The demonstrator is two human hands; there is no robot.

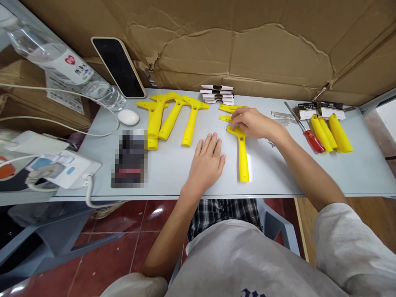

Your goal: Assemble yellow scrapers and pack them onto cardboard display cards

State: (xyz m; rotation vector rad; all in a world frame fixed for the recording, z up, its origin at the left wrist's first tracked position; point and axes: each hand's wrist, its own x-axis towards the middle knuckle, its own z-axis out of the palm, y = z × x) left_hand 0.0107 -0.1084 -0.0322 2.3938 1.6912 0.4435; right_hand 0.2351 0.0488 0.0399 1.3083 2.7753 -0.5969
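Observation:
My left hand [206,163] lies flat on the table with its fingers stretched out, holding nothing. My right hand [252,122] is curled, its fingertips closed together just over the head of a yellow T-shaped scraper handle [243,161]. What the fingertips pinch, if anything, is hidden. That handle lies with its grip toward me. Beside the fingers is a narrow yellow strip [225,119], partly covered by the hand, and behind it another yellow strip [227,108]. To the left, several yellow scraper handles [194,119] lie in an overlapping row.
Folded white cards [218,95] are stacked at the back. On the right lie thin metal blades [283,115], a red-handled screwdriver [313,140] and packaged yellow handles [340,133]. Left are a phone [119,68], a water bottle [72,68], a white mouse [128,117] and a power strip [78,167].

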